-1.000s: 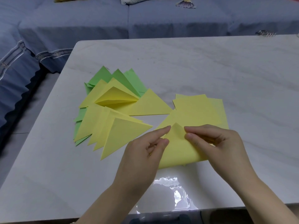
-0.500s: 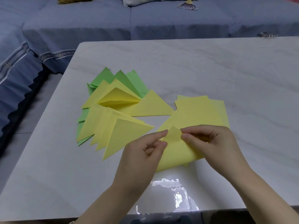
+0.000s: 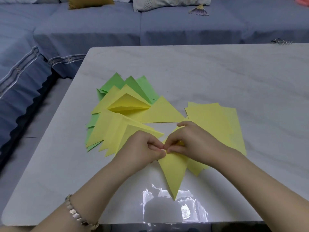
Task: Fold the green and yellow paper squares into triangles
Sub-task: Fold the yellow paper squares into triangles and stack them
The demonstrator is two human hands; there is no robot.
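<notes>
Yellow paper (image 3: 173, 171) pinched by both hands (image 3: 143, 148) (image 3: 190, 143).

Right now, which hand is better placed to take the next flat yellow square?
Likely the right hand: it lies over the flat yellow squares, while the left hand sits by the folded triangles. Both pinch the sheet being folded.

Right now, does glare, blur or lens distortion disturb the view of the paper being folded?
Head view: a glare patch on the table near its front edge meets only the lower tip of the yellow sheet; head view: the table edges bow slightly from the wide lens; head view: the left hand and right hand pinching it look slightly soft.
</notes>
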